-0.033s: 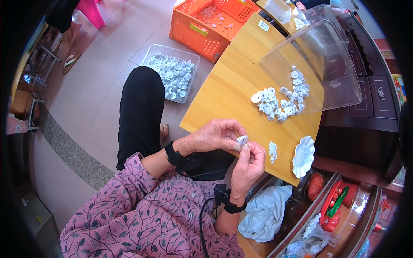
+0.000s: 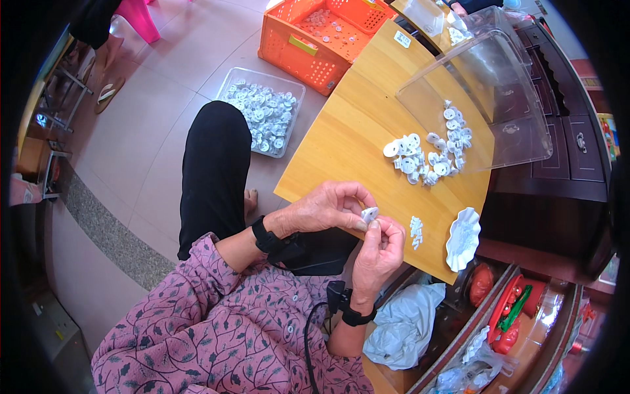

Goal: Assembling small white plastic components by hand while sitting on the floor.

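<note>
Now | left hand (image 2: pixel 325 209) and right hand (image 2: pixel 379 248) both pinch one small white part (image 2: pixel 369 214) | at desk (image 2: pixel 348 138) near edge | white parts pile (image 2: pixel 430 154) farther up desk

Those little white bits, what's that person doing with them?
The person sits at a wooden table, pinching one small white plastic piece between the left hand and the right hand. A pile of similar white pieces lies on the table, spilling from a tipped clear bin. Another clear tub of them sits on the floor.
</note>
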The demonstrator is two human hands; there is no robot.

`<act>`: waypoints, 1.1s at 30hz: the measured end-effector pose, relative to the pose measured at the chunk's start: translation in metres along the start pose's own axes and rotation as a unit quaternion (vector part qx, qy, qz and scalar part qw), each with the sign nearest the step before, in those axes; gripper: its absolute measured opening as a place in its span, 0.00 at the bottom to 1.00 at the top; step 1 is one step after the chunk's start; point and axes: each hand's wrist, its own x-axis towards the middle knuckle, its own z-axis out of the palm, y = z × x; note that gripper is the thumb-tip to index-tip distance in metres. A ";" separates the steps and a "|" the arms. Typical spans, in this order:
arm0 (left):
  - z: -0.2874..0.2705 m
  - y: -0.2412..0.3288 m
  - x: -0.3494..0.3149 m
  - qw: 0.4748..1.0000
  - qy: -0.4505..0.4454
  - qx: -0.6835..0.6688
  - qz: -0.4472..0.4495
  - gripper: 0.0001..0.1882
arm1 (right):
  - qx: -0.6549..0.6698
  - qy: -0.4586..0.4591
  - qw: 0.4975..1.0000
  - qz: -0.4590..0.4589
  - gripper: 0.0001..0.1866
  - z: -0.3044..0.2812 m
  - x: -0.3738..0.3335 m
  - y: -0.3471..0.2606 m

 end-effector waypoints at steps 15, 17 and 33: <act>0.000 0.001 0.000 1.000 0.003 -0.006 0.024 0.19 | 0.034 -0.047 0.998 0.009 0.02 -0.006 0.003 -0.002; 0.001 0.001 0.000 1.000 0.008 -0.005 0.028 0.19 | 0.052 -0.048 0.997 0.028 0.02 -0.008 0.003 -0.001; 0.002 0.000 0.000 0.999 0.018 -0.011 0.028 0.18 | -0.132 -0.032 0.988 -0.069 0.04 -0.005 0.005 -0.009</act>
